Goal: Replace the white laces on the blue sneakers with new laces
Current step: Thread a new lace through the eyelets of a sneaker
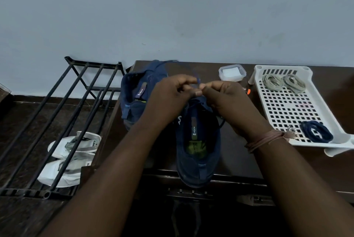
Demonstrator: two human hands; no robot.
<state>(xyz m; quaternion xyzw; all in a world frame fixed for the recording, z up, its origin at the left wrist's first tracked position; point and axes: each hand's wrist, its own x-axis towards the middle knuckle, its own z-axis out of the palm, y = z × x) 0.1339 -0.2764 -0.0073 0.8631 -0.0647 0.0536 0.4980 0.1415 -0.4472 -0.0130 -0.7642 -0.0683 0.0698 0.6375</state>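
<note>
our two forearms come up from six o'clock and meet above the nearer sneaker. that shoe lies on the dark table with its heel hanging over the near edge. its long axis runs six to twelve, toe away from us and hidden under our hands.

our left hand and right hand are together, fingertips almost touching, both pinching a thin navy lace. the lace loops up toward twelve o'clock from the pinch. another strand trails down the shoe's right side toward four o'clock. we judge that we are threading or tying it over the upper eyelets, which lie straight below the hands. both hands look equally near them. the next pull would likely run along the shoe's axis or out to three and nine.

counts: we see two blue sneakers. the second sneaker stands at ten o'clock of the first, just beside it. the white tray at three o'clock holds two coils of grey laces at its far end. one navy coil lies at its near end. one small lidded box sits at one o'clock. one black rack stands at nine o'clock with one pair of white shoes beneath it. no white laces show on either sneaker.
</note>
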